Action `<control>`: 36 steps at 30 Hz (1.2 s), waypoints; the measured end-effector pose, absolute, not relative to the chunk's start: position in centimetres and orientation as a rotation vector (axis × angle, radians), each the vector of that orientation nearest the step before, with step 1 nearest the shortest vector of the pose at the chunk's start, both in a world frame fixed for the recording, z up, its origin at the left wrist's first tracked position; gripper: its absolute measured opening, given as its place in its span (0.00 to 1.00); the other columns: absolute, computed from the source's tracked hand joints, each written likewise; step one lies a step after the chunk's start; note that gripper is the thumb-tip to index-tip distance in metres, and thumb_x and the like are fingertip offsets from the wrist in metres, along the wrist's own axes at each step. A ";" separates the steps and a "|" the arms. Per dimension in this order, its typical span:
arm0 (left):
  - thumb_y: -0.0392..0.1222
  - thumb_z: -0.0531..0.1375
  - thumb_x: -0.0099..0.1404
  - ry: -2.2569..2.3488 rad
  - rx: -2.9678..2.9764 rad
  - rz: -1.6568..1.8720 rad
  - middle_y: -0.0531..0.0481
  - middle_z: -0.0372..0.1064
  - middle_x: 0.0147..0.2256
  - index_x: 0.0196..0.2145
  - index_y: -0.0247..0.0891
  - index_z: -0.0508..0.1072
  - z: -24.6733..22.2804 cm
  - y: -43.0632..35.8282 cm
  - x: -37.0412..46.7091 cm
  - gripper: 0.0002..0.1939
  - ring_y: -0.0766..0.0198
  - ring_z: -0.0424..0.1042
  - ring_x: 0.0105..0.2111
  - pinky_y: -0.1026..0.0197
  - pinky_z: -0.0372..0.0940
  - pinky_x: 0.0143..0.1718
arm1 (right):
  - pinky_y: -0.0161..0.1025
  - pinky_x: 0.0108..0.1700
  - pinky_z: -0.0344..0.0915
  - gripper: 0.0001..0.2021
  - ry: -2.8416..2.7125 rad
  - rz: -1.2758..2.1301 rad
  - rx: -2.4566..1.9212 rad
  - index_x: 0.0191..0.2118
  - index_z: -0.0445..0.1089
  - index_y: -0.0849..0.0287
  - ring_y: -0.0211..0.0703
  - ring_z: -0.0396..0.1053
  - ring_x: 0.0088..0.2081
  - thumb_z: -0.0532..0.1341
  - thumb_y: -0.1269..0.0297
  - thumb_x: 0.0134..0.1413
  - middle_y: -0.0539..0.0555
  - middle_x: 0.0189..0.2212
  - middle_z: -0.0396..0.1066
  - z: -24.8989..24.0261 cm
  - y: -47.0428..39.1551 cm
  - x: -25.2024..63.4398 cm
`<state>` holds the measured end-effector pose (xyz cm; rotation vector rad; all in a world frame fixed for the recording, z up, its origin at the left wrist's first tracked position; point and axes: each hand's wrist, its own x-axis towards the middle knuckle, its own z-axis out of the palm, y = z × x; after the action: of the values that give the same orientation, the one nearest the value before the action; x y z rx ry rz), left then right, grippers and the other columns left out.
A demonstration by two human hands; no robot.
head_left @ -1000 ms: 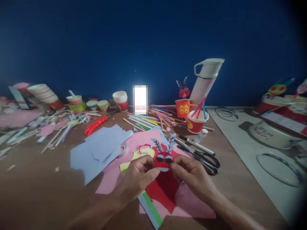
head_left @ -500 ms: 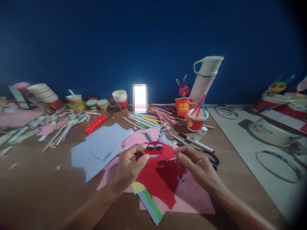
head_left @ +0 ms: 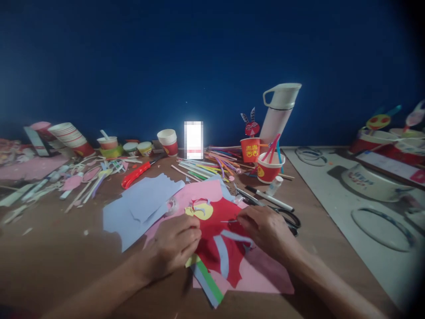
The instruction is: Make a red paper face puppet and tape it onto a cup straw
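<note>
Over the layered papers, my left hand is closed, its fingertips pressed together just below a yellow round piece with red bits at its upper edge. What the fingers hold is hidden. To the right, my right hand is closed in a pinch, and a thin pale strip sticks out leftward from its fingertips. Between and below the hands lies red paper with curved light-blue pieces on it. Pink paper is underneath, and a green-striped piece lies at the front.
Blue paper and a red-handled cutter lie at left. Behind are coloured sticks, stacked cups and a blurred bright rectangle. Black scissors, a marker, decorated cups and a tall flask are at right.
The red face with black-and-white eyes and ears no longer shows between the hands; the yellow round piece and curved blue pieces show now. My left hand has turned and moved slightly lower.
</note>
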<state>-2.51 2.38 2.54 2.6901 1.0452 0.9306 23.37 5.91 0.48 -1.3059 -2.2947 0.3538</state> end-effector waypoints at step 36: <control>0.46 0.56 0.59 1.607 2.456 0.389 0.41 0.67 0.46 0.49 0.37 0.67 3.0 7.6 -3.4 0.20 0.51 0.65 0.47 0.52 0.62 0.44 | 0.37 0.33 0.56 0.11 -2.416 0.366 -1.278 0.32 0.70 0.58 0.42 0.68 0.30 0.52 0.66 0.59 0.52 0.27 0.72 -0.3 6.1 23.1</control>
<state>-3.44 7.64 2.96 2.4562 1.6075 0.3889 23.07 6.14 -0.25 -1.2777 -2.4162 0.3658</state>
